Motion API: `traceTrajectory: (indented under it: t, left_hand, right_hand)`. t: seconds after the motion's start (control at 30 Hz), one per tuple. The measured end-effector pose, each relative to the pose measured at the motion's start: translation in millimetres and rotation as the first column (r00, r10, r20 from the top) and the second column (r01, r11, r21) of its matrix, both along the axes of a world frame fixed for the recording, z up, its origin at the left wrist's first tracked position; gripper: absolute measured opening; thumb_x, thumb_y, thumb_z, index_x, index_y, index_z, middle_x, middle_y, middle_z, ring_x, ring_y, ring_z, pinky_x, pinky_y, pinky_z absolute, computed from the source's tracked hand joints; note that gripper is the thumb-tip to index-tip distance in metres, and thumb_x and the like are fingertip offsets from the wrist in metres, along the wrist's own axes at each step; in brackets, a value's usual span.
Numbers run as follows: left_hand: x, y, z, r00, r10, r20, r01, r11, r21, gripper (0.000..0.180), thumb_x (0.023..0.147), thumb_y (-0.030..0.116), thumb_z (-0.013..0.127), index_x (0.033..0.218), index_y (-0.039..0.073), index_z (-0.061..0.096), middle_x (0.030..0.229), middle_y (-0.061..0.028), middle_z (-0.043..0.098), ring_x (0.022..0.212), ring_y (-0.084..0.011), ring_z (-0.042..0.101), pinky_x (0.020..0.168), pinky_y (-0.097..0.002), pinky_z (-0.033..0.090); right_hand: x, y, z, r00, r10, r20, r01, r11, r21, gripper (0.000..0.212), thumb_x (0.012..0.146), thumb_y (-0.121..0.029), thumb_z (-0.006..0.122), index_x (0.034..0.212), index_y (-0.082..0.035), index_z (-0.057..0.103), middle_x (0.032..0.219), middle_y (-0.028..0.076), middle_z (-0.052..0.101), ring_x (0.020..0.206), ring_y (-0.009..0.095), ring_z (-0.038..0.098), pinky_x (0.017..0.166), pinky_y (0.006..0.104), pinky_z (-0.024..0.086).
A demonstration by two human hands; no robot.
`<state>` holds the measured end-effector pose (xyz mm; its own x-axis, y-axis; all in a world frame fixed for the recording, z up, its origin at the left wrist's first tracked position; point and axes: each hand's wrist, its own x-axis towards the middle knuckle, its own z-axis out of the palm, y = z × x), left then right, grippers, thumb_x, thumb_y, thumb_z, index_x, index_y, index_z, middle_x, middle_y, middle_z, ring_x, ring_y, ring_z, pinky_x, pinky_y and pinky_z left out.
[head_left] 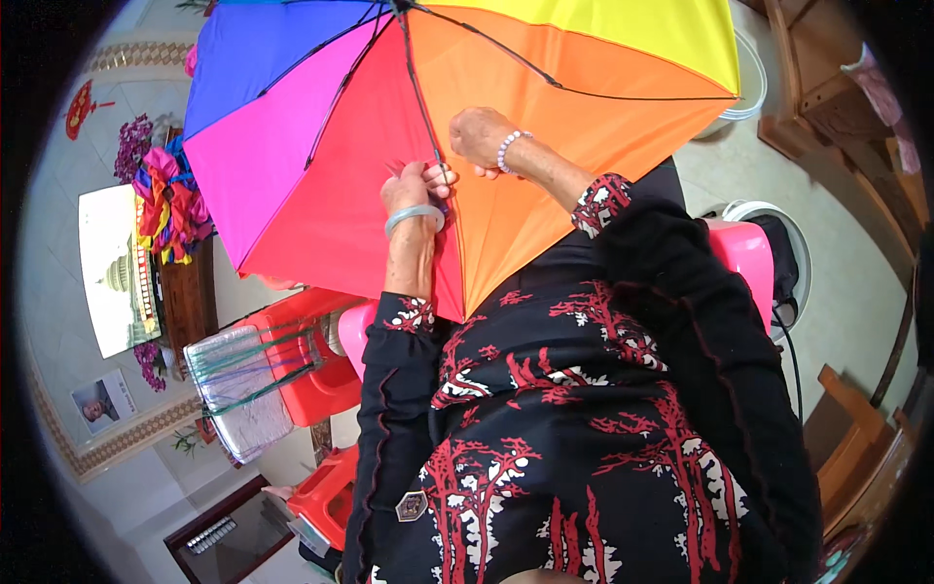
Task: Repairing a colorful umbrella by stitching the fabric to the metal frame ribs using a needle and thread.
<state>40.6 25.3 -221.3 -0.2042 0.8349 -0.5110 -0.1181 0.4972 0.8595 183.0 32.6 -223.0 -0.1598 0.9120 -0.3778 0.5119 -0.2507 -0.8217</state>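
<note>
A rainbow umbrella (360, 209) lies spread open across my lap, its inner side and dark metal ribs (506, 60) facing me. My left hand (416, 190), with a pale bangle at the wrist, is closed on an umbrella rib where the red and orange panels meet. Something thin and red pokes out beside its fingers, too small to name. Just right of it, over the orange panel, my right hand (479, 138) is closed with the fingertips pinched together. A beaded bracelet circles that wrist. Whatever the right fingers hold is hidden.
Left of me stand a red plastic stool (316, 375) with a strapped silvery bundle (238, 384) and a heap of colourful fabric (165, 209) by a lit screen (117, 268). White buckets (800, 263) and wooden furniture (827, 107) are at the right.
</note>
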Motion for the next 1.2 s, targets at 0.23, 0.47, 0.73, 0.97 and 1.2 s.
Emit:
traceTrajectory:
  t: [0.23, 0.47, 0.73, 0.97, 1.2]
  left_hand:
    - [-5.9, 2.9, -0.5, 0.999, -0.045, 0.015, 0.045, 0.998, -0.037, 0.014, 0.084, 0.006, 0.042, 0.087, -0.007, 0.042, 0.068, -0.0183, 0.058, 0.051, -0.0244, 0.058, 0.036, -0.0268, 0.041]
    - [-1.0, 1.2, 5.6, 0.997, -0.065, -0.04, 0.063, 0.997, -0.04, 0.016, 0.085, 0.009, 0.043, 0.087, -0.007, 0.045, 0.07, -0.018, 0.059, 0.052, -0.024, 0.059, 0.038, -0.0264, 0.041]
    - [0.7, 2.3, 9.7, 0.983, -0.164, -0.087, 0.161, 0.986, -0.033, 0.015, 0.085, 0.009, 0.044, 0.084, -0.006, 0.048, 0.07, -0.0164, 0.059, 0.052, -0.0226, 0.057, 0.04, -0.0261, 0.041]
    - [1.6, 2.8, 10.3, 0.984, -0.151, -0.091, 0.148, 0.988, -0.04, 0.014, 0.085, 0.008, 0.045, 0.083, -0.006, 0.048, 0.069, -0.0157, 0.059, 0.052, -0.0223, 0.057, 0.04, -0.0263, 0.041]
    - [-10.7, 10.7, -3.0, 0.986, -0.142, -0.082, 0.137, 0.988, -0.063, 0.014, 0.084, 0.007, 0.045, 0.083, -0.007, 0.048, 0.068, -0.0159, 0.058, 0.052, -0.0227, 0.057, 0.04, -0.0257, 0.041]
  right_hand:
    - [-1.5, 5.5, -17.0, 0.994, 0.034, -0.1, -0.01, 0.971, 0.237, 0.014, 0.078, -0.011, 0.045, 0.075, -0.003, 0.057, 0.056, 0.011, 0.056, 0.043, 0.016, 0.055, 0.036, 0.033, 0.044]
    - [-0.2, 0.8, -10.0, 0.983, 0.124, 0.133, -0.168, 0.9, 0.403, 0.011, 0.076, -0.008, 0.048, 0.074, -0.005, 0.058, 0.058, 0.011, 0.056, 0.043, 0.018, 0.054, 0.041, 0.0337, 0.044]
    - [1.5, 3.3, -10.0, 0.978, 0.154, 0.14, -0.197, 0.9, 0.388, 0.01, 0.073, -0.005, 0.047, 0.072, -0.005, 0.057, 0.059, 0.012, 0.056, 0.043, 0.021, 0.054, 0.043, 0.0351, 0.044]
    - [-3.4, 10.1, -19.9, 0.99, 0.134, 0.049, -0.142, 0.953, 0.269, 0.01, 0.071, -0.003, 0.047, 0.07, -0.006, 0.056, 0.057, 0.012, 0.055, 0.044, 0.022, 0.054, 0.044, 0.0355, 0.044]
    - [-2.7, 9.3, -17.3, 0.989, 0.142, 0.04, -0.148, 0.953, 0.266, 0.011, 0.07, -0.002, 0.046, 0.07, -0.006, 0.057, 0.057, 0.011, 0.056, 0.045, 0.022, 0.056, 0.043, 0.0348, 0.045]
